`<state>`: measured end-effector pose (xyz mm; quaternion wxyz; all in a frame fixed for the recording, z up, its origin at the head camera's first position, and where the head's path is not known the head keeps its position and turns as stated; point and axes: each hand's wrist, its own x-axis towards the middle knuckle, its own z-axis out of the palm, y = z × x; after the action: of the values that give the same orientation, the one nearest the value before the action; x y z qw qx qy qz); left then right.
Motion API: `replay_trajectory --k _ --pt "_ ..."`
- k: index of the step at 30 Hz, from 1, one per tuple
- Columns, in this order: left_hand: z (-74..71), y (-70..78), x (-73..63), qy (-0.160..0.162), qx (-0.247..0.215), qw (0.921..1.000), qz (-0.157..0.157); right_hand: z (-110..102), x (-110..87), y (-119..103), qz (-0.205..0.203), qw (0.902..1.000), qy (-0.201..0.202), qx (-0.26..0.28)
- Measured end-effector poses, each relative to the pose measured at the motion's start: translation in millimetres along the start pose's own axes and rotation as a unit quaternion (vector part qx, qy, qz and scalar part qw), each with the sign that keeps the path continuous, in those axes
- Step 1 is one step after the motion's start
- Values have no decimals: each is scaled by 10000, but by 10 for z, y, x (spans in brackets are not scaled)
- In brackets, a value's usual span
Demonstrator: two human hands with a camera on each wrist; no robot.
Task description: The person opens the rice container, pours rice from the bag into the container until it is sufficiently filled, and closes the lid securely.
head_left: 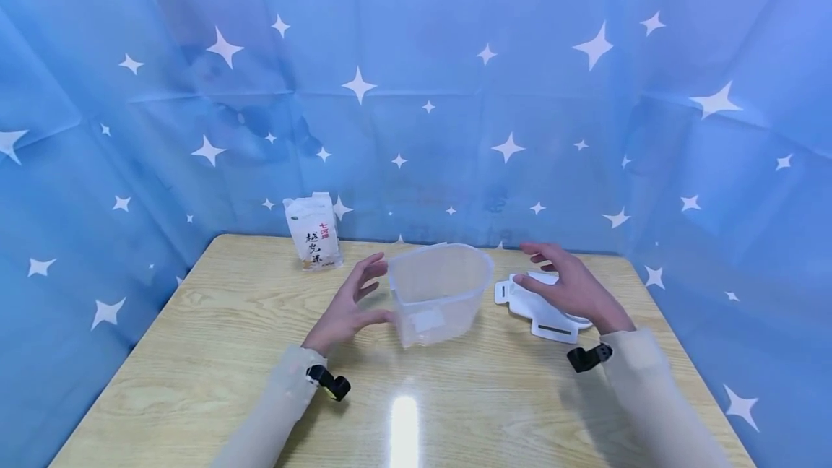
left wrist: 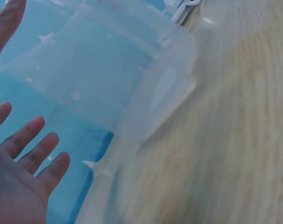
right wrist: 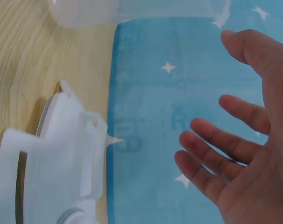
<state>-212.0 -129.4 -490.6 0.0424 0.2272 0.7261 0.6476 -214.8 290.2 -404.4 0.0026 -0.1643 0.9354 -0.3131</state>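
L hand is open, fingers spread & slightly bent, nothing held, just beside the clear container; can't tell if the thumb touches it. R hand is likewise open & holds nothing, over the white slotted lid. Only the head view shows the white printed bag, upright at back L of the bench. L wrist view gets the container up close, backdrop visible thru it; R wrist view adds the lid's round part & a gap btwn fingers & lid. Bench is light wood-grain w/ a bright reflection near the front; backdrop is blue w/ white 4-pt stars, at back & both sides. Container sits mid-bench btwn the hands, mouth up. Forearms in pale sleeves reach fwd, black wrist cams on, palms facing inward
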Motion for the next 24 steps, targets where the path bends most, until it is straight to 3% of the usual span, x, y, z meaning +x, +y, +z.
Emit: replay_trajectory --k 6,12,18,24 --pt "-186 102 -21 570 114 9981 179 -10 -50 -127 -181 9993 97 305" --pt "-404 181 -34 1259 384 9906 364 4 -91 -261 -341 9976 154 586" --pt "-622 249 -34 1974 290 9761 864 106 -77 -352 -608 9938 158 913" --pt "-813 284 -70 2520 115 9607 1156 271 -52 -372 -482 9894 -27 1370"
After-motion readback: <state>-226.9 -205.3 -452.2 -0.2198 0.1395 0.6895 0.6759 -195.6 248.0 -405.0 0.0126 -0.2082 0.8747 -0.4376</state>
